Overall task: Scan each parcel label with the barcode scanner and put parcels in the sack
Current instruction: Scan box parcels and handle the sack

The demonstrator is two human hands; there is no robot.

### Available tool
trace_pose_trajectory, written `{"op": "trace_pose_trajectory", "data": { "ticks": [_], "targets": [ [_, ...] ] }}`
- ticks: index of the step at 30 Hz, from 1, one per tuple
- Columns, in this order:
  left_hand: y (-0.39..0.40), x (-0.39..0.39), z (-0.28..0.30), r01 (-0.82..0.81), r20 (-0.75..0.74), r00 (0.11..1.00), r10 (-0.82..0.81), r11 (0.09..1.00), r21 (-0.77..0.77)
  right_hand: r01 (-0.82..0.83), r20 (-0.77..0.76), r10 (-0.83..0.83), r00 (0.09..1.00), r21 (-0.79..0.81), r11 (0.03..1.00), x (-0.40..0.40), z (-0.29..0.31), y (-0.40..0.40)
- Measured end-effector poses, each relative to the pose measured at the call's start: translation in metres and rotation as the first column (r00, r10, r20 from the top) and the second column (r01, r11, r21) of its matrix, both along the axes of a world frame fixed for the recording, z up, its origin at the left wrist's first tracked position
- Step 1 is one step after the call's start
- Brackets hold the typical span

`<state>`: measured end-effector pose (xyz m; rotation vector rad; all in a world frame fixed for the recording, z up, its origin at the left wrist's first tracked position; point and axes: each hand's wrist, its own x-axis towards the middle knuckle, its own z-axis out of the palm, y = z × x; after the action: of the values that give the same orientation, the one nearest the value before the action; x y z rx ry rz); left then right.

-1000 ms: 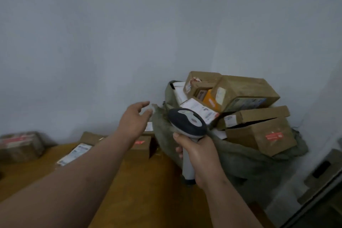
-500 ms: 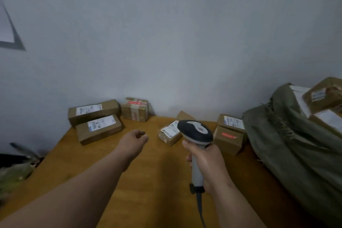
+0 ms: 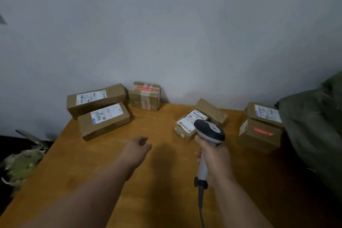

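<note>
My right hand (image 3: 212,155) grips the grey handle of the barcode scanner (image 3: 210,131), whose dark head points at a small labelled parcel (image 3: 188,123) leaning on another brown parcel (image 3: 212,112). My left hand (image 3: 137,147) hovers over the wooden table (image 3: 166,181) with its fingers loosely curled and holding nothing. Two long labelled parcels (image 3: 104,120) (image 3: 96,98) lie at the back left, next to a taped cube parcel (image 3: 145,95). A stacked pair of parcels (image 3: 261,127) stands beside the green sack (image 3: 314,129) at the right edge.
A grey wall runs behind the table. The scanner's cable (image 3: 201,207) hangs toward me. Off the table's left edge sits a blurred greenish bundle (image 3: 22,163) on dark ground.
My view swung left from the full sack to the table with its parcels. My left hand dropped and curled; my right hand keeps the scanner.
</note>
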<state>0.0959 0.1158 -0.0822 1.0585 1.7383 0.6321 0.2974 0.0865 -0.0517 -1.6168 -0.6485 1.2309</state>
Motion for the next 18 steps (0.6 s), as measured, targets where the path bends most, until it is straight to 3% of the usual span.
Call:
{"op": "trace_pose_trajectory", "data": {
  "ticks": [13, 18],
  "targets": [
    [0.13, 0.063, -0.064, 0.198, 0.094, 0.976, -0.197, 0.98, -0.007, 0.156, -0.052, -0.162, 0.985, -0.11, 0.982, 0.016, -0.095, 0.109],
    [0.152, 0.081, -0.082, 0.19, 0.172, 0.969, -0.178, 0.98, -0.058, 0.164, -0.076, -0.178, 0.981, -0.167, 0.972, 0.014, -0.12, 0.127]
  ]
}}
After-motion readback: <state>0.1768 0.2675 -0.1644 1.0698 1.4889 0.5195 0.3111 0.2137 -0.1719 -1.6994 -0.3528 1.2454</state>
